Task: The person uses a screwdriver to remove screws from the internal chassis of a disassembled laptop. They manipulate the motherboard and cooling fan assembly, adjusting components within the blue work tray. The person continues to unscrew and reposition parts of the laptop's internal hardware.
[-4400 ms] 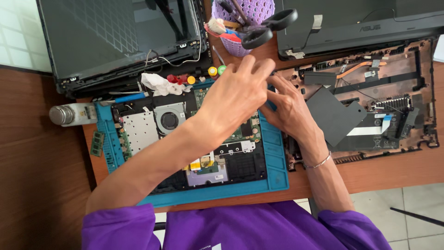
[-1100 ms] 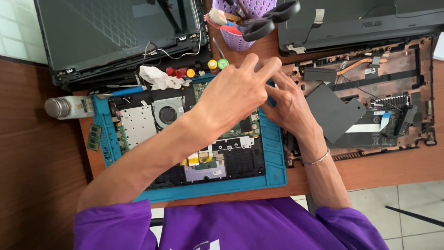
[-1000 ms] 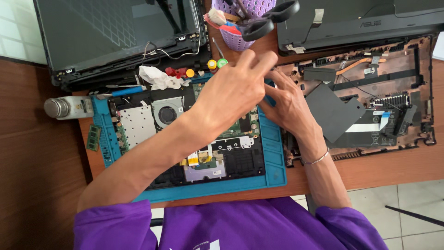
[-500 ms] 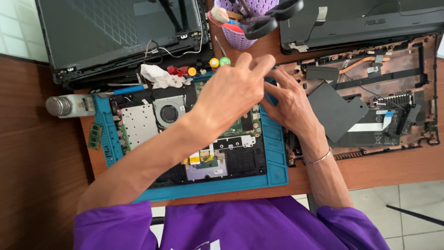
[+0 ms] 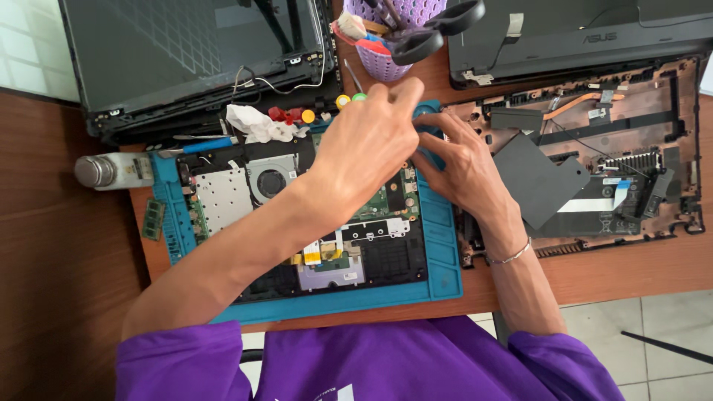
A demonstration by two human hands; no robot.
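Blue mat (image 5: 445, 252) on the bench carries the opened laptop board (image 5: 349, 238); left hand (image 5: 364, 148) pinches something hidden at its top right corner, right hand (image 5: 460, 160) touching beside it, fingers curled.

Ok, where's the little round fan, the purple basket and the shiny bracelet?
fan (image 5: 271, 180), head view, on its round hub.
purple basket (image 5: 386, 65), head view, on its front wall.
bracelet (image 5: 509, 257), head view, on the band across the right wrist.
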